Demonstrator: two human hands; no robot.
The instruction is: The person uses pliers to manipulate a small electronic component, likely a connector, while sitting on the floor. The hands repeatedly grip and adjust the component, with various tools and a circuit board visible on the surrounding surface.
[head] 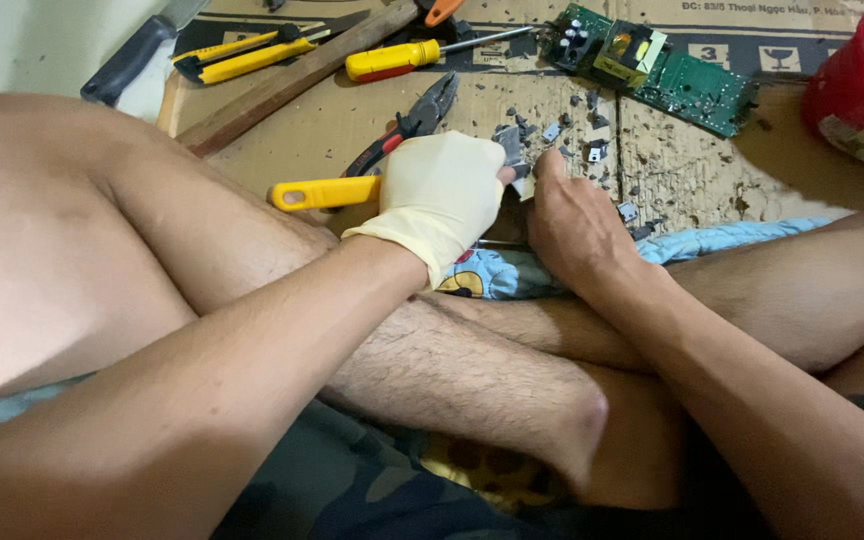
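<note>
Gripping the yellow-handled tool (pixel 324 192) firmly in the gloved left hand (pixel 439 195), pinching the small grey component (pixel 513 150) steady with bare right hand (pixel 574 222), prying slowly over cardboard (pixel 692 170).

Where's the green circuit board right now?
Head view, top right: the circuit board lies on the cardboard, between the yellow screwdriver and red tub.

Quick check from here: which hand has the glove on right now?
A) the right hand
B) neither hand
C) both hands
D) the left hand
D: the left hand wears a pale glove and grips a yellow-handled tool, while the right hand beside it is bare.
</note>
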